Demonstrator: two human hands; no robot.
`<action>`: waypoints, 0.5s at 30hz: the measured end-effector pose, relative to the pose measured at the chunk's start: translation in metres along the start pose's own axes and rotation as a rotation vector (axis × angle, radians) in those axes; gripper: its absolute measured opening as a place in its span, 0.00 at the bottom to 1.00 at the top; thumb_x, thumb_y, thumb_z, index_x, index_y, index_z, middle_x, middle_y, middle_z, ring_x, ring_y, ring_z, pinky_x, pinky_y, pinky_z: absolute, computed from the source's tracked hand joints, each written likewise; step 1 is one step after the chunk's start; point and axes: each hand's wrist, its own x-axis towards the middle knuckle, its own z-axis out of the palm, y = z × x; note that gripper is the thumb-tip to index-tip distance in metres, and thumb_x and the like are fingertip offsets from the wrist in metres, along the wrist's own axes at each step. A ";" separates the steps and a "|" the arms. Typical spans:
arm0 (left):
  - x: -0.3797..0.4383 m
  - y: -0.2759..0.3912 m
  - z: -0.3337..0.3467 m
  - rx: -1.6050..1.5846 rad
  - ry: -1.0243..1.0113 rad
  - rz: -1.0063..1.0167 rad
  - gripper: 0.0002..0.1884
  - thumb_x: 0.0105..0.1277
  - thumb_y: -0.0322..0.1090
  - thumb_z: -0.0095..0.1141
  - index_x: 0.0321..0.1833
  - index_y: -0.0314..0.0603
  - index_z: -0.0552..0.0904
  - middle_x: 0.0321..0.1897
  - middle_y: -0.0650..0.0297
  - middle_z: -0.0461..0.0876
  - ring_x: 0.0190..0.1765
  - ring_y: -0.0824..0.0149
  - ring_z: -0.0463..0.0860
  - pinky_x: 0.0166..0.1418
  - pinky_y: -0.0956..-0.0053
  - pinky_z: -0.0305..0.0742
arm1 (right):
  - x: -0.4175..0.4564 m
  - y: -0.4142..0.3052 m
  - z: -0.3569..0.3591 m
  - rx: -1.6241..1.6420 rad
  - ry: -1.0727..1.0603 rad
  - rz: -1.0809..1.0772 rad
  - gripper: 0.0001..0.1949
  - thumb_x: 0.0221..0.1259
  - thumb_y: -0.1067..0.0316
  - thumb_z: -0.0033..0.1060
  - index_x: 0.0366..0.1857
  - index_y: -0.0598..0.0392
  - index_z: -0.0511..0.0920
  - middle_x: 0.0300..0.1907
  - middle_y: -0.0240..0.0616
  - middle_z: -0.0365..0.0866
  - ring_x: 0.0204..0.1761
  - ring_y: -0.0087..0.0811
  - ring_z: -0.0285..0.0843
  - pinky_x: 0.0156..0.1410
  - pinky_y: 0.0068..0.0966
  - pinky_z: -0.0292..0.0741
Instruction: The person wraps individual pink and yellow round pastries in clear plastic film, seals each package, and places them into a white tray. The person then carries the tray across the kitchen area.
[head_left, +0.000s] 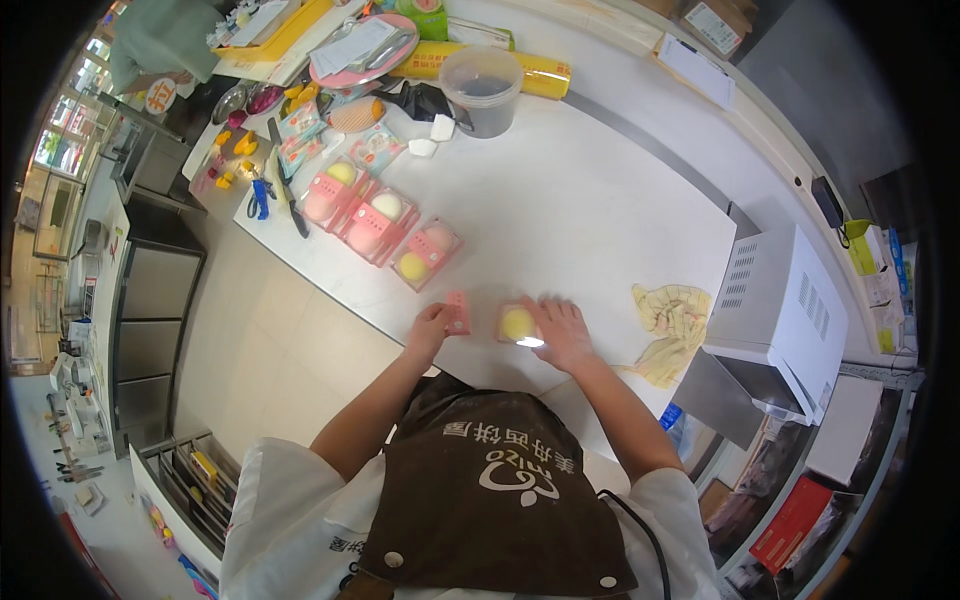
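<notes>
My left hand (429, 328) pinches a small pink printed paper band (457, 313) above the near edge of the white table (570, 217). Just to its right, a small clear box (503, 334) lies on the table with a round yellow pastry (517, 322) inside. My right hand (564, 330) rests with spread fingers against that box's right side, and a bright glare covers its near corner. Beyond my left hand, a clear box with a pink band (426, 253) holds a yellow and a pink pastry. More banded boxes (373, 222) are lined up behind it.
A crumpled yellowish cloth (671, 322) lies at right, near a white microwave-like appliance (780, 322). Toward the back left are a knife (292, 206), blue-handled scissors (259, 199) and snack packets (377, 147). A lidded plastic bucket (480, 94) stands at the back. Another person (161, 37) is at upper left.
</notes>
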 end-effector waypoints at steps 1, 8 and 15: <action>0.007 -0.012 -0.003 0.052 -0.007 0.012 0.16 0.82 0.43 0.53 0.58 0.38 0.84 0.47 0.64 0.87 0.49 0.69 0.85 0.58 0.70 0.80 | 0.001 -0.003 0.007 0.002 0.045 0.015 0.50 0.54 0.56 0.80 0.84 0.39 0.59 0.70 0.44 0.72 0.71 0.49 0.69 0.77 0.48 0.64; 0.037 -0.044 -0.003 0.240 -0.118 0.093 0.19 0.81 0.46 0.52 0.57 0.36 0.84 0.43 0.65 0.86 0.46 0.71 0.82 0.53 0.74 0.77 | 0.008 -0.047 0.030 0.080 0.159 0.153 0.49 0.51 0.59 0.80 0.82 0.43 0.61 0.66 0.45 0.74 0.66 0.49 0.72 0.73 0.47 0.68; 0.062 -0.032 -0.001 0.055 -0.058 -0.166 0.23 0.77 0.50 0.57 0.59 0.34 0.82 0.42 0.60 0.86 0.43 0.67 0.85 0.45 0.70 0.82 | 0.009 -0.072 0.048 0.058 0.240 0.109 0.51 0.45 0.59 0.84 0.80 0.41 0.64 0.66 0.42 0.74 0.68 0.45 0.71 0.76 0.45 0.65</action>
